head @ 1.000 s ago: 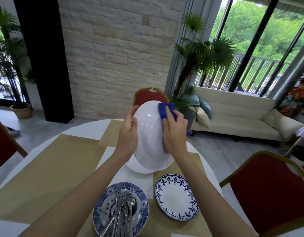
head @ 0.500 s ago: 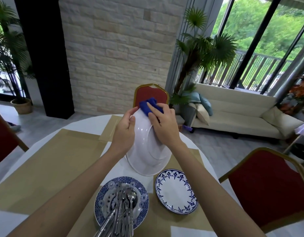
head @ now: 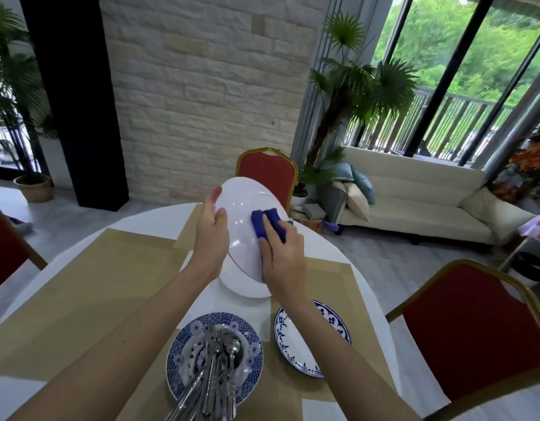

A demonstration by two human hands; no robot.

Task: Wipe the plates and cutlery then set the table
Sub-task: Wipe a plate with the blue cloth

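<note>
White porcelain fills the middle of the scene: a large white plate is held up on edge above the surface, tilted so its underside faces the person. The left hand grips the plate's left rim, thumb on the near face and fingertips curled over the far edge. The right hand lies flat against the plate's near face, fingers pressed together on a folded blue cloth that sits against the plate's right half. Directly beneath the raised plate, a second white plate lies on the round surface, partly hidden by the one above it.

Closer to the person, a blue patterned plate rests on a tan placemat, and a bundle of steel cutlery lies across it, with spoon bowls near the plate's centre and handles running off towards the bottom of the view. Just to its right sits a white plate with a blue rim, part of it covered by the right forearm. Another tan placemat lies under that side.

Red chairs with gold frames stand around the surface: one at the far side behind the raised plate, one at the right. A cream sofa sits by the windows.
</note>
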